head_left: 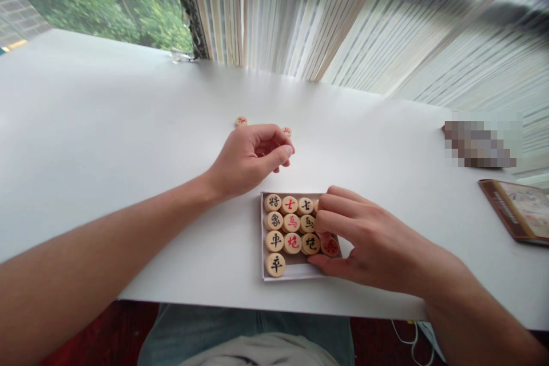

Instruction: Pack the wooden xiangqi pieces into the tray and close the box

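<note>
A shallow white box point(263, 240) holds rows of round wooden Chinese chess pieces with red and black characters. The black-marked Chinese chess piece point(275, 265) sits alone in the front row's left corner. My right hand point(364, 234) reaches over the box's right side, covering some pieces. Its thumb and fingers close around the pieces there, by a red-marked Chinese chess piece point(329, 247). My left hand point(257, 154) hovers above the table behind the box, fingers curled and thumb near the index finger. Whatever lies inside that curl is hidden. Beyond it lie two red-marked pieces, a left one point(241, 120) and a right one point(286, 131), partly covered.
The white table point(128, 108) runs back to a window and striped curtains point(283, 17). At the right lie a brown booklet point(514, 211) and a blurred-out object point(480, 146). The table's front edge is close to my lap, with a white cable point(414, 340) below it.
</note>
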### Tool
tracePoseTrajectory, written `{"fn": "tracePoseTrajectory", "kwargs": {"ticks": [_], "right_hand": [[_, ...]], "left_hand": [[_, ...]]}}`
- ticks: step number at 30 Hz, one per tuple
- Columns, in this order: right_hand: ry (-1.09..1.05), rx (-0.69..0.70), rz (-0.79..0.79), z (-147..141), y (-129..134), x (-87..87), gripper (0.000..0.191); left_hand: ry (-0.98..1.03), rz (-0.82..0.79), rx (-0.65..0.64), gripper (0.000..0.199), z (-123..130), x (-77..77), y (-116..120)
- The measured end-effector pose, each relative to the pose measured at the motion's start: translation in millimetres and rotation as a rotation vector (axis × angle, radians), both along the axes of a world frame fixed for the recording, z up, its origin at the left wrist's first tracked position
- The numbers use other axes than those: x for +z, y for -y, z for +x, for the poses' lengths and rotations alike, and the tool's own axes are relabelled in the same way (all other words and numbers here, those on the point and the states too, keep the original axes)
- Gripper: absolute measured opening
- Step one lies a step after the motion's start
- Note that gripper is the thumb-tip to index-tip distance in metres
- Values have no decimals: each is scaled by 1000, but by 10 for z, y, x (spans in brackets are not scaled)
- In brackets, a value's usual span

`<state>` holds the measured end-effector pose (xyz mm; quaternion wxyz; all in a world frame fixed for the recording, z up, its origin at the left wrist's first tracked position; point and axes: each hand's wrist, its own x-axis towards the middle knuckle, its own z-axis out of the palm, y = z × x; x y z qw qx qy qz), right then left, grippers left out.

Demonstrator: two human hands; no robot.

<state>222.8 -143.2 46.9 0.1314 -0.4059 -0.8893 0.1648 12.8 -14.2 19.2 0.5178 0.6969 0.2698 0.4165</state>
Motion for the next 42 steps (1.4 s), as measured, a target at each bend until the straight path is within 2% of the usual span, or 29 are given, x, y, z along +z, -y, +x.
{"fn": "tracePoseTrajectory", "kwargs": {"ticks": [6,14,42], "right_hand": [[-25,-5,0,0,16,17,27],[-35,36,50,6,34,-6,14],[-32,88,43,-8,29,-19,8]], "left_hand": [[7,2,-11,8,0,-14,-6],[7,-3,-17,8,1,-14,-6],[2,4,-25,10,5,-16,-1]]}}
